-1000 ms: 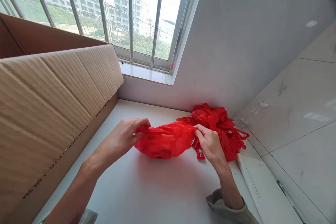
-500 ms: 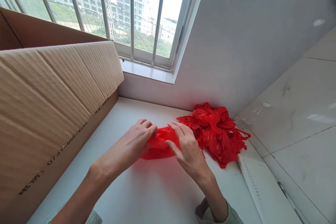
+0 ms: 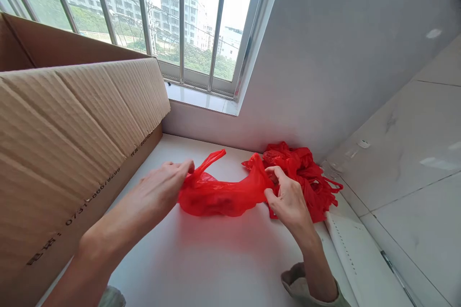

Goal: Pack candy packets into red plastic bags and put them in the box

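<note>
A thin red plastic bag (image 3: 223, 199) is stretched sideways between my two hands, just over the white tabletop. My left hand (image 3: 165, 184) grips its left end, fingers and thumb closed on the film; one handle loop sticks up beside the fingertips. At the right end, the curled fingers and thumb of my right hand (image 3: 288, 196) hold the bag's edge. Part of that grip is hidden by the film. Behind the right hand lies a crumpled heap of red plastic bags (image 3: 298, 165) against the wall.
A large open cardboard box (image 3: 79, 115) fills the left side. At the back is a barred window (image 3: 198, 24) above a sill. A white panel (image 3: 355, 249) with a row of small holes lies at right, beside the tiled wall (image 3: 414, 163).
My hands have moved apart, the left one leftward and the right one rightward. Between them the red bag has spread wider, and a handle loop now stands up.
</note>
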Demonstrator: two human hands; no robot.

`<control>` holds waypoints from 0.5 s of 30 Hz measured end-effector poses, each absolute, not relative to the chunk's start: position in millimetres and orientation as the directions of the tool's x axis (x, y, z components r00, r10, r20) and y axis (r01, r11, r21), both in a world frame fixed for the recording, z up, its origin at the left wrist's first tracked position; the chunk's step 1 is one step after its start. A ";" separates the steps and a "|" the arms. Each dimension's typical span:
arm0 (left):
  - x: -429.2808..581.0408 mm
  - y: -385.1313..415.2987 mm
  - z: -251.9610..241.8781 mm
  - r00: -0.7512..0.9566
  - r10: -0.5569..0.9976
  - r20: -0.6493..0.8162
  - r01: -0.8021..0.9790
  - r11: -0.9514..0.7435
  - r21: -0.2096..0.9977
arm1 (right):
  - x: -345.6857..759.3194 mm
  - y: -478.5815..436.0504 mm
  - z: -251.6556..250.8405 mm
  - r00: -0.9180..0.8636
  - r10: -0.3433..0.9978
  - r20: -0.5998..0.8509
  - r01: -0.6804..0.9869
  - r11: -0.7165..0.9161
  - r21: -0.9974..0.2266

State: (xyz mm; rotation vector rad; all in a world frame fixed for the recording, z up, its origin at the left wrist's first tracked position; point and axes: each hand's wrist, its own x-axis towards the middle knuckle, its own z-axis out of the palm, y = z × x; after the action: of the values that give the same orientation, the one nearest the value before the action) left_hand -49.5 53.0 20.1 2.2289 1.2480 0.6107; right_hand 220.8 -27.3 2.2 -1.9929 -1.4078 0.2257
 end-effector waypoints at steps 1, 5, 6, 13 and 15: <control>-52.9 55.4 16.8 0.493 0.859 0.138 0.642 -0.466 0.608 | 222.2 -28.3 3.2 0.383 0.897 0.220 0.782 -0.188 -0.595; -58.9 64.8 7.9 0.541 0.817 0.199 0.660 -0.559 0.502 | 221.3 -36.1 10.4 0.330 0.899 0.287 0.836 -0.138 -0.530; -56.9 65.0 8.5 0.539 0.823 0.179 0.670 -0.548 0.501 | 218.8 -39.0 13.0 0.304 0.895 0.326 0.848 -0.098 -0.521; -25.4 48.6 28.2 0.501 0.823 0.266 0.684 -0.566 0.461 | 187.1 -44.7 14.2 -0.086 0.824 0.560 0.892 0.314 -0.325; -25.3 48.7 31.1 0.522 0.807 0.275 0.649 -0.585 0.486 | 184.1 -38.2 6.7 -0.140 0.843 0.520 0.901 0.326 -0.286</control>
State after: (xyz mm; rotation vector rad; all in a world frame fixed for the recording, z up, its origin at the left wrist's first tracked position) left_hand -25.3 48.7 31.1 2.4432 1.2113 0.6892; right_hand 184.1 -38.2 6.7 -1.5294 -1.9913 -0.1249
